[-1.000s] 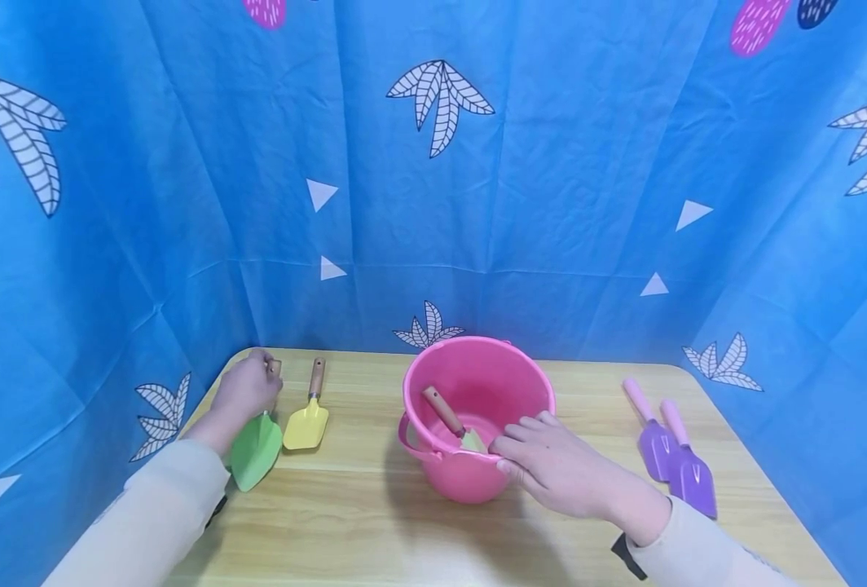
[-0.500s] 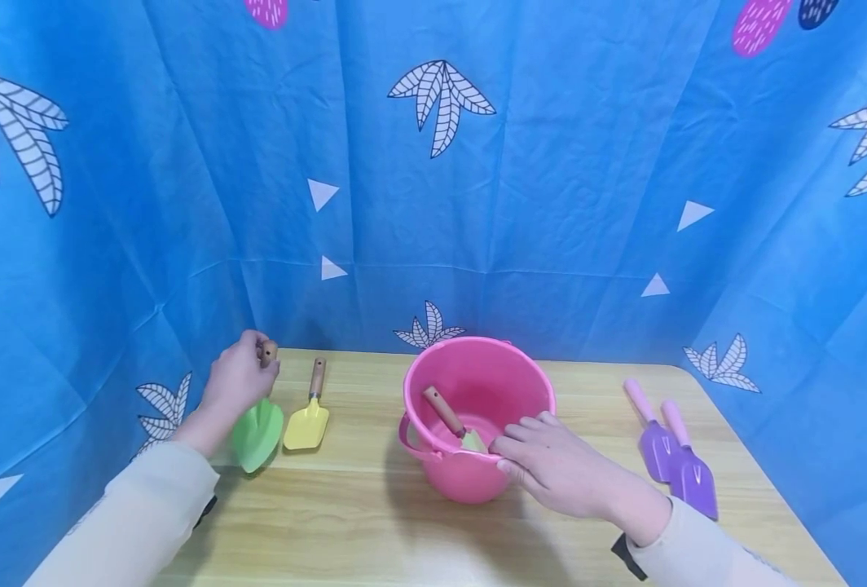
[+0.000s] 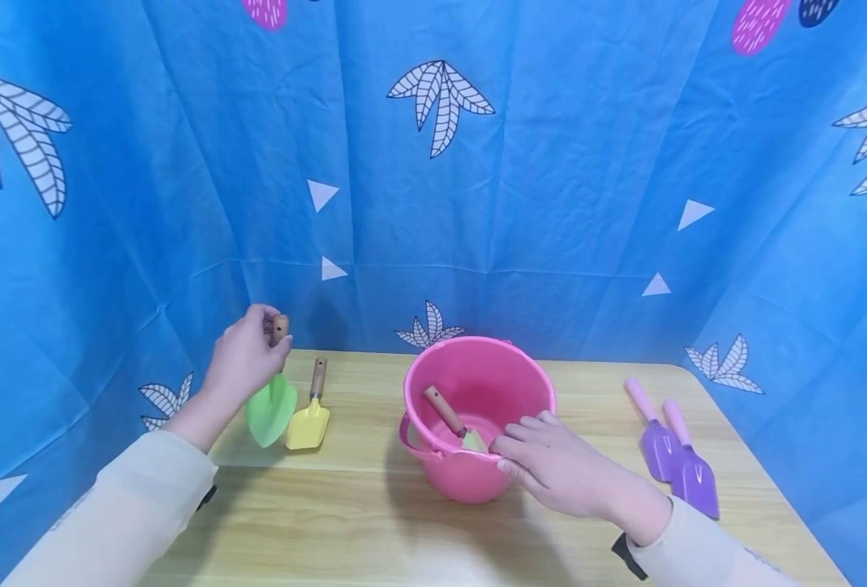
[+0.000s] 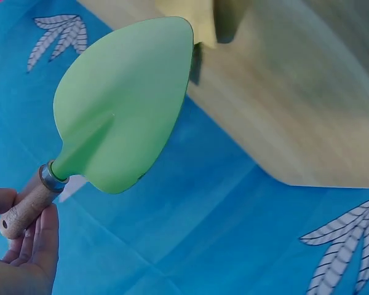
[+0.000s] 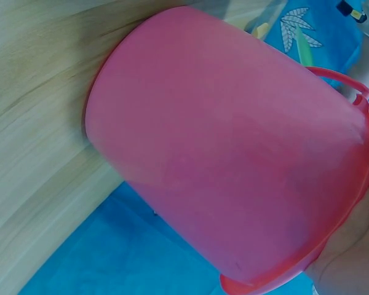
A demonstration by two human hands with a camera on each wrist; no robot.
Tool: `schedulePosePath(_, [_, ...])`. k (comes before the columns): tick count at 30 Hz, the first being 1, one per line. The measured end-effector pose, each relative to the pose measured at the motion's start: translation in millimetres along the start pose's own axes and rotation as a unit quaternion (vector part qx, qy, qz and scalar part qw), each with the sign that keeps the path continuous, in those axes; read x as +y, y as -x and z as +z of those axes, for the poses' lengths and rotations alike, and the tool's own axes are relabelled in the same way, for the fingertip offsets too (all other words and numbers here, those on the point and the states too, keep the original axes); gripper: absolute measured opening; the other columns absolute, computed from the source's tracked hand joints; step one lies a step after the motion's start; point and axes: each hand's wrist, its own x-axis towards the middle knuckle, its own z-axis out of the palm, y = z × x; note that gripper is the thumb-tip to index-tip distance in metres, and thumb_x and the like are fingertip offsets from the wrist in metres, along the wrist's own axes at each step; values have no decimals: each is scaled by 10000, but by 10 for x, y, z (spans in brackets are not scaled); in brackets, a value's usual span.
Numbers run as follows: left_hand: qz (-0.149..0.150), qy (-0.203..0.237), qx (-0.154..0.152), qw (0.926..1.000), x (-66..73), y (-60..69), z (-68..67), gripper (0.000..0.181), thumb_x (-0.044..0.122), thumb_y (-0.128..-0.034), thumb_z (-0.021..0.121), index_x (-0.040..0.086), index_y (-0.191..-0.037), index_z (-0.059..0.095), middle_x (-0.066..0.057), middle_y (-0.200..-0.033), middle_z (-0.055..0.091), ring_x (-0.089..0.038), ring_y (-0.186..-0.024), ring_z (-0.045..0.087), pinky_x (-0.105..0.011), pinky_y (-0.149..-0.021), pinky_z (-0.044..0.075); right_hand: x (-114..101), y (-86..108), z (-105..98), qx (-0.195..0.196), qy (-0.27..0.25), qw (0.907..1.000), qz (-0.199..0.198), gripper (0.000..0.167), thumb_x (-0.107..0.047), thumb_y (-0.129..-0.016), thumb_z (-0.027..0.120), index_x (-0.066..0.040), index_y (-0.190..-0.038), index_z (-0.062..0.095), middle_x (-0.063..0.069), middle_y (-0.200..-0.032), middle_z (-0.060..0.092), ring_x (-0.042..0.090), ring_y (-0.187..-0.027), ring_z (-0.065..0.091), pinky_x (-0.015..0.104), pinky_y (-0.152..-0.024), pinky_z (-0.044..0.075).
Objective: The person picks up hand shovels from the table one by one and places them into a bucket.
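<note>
My left hand (image 3: 246,355) grips the wooden handle of a green trowel (image 3: 270,412), whose heart-shaped blade hangs downward over the table. In the left wrist view the green trowel (image 4: 123,104) shows its whole blade, with thumb and fingers around the handle. My right hand (image 3: 551,461) holds the near rim of a pink bucket (image 3: 470,481), fingers over the edge and thumb outside. Inside the bucket leans a small trowel (image 3: 444,410) with a wooden handle; its pale green blade is partly hidden. The right wrist view is mostly filled by the bucket's wall (image 5: 221,141).
A yellow shovel (image 3: 307,426) with a wooden handle lies just right of the green trowel. Two purple shovels (image 3: 693,481) with pink handles lie at the table's right, overlapping. Blue patterned cloth (image 3: 573,187) hangs behind and at both sides of the wooden table (image 3: 345,530).
My left hand has lifted the green trowel off the table and carried it up and slightly right. My right hand and the bucket have stayed in place.
</note>
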Motion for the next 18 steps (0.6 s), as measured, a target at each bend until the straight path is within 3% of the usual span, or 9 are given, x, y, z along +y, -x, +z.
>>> schedulePosePath(8, [83,214,29,9997,291,6,-66,370,182,-936,670,25,-1232,512,-139,-1003,624,-304,-860,621,-411,-666,525,-11,0,-1,-31,0,10000,47,164,-361,-1056,479,-296,-1069,630,-195,-939,526,48,-922,467,335,-856,374])
schedulePosePath(18, [460,497,241,9974,631,-5,-97,337,179,-938,678,50,-1210,527,-113,-1012,627,-289,-906,621,-454,-762,517,2,-6,14,6,1,10000,30,137,-330,-1046,514,-289,-1078,641,-193,-972,554,47,-946,480,342,-866,381])
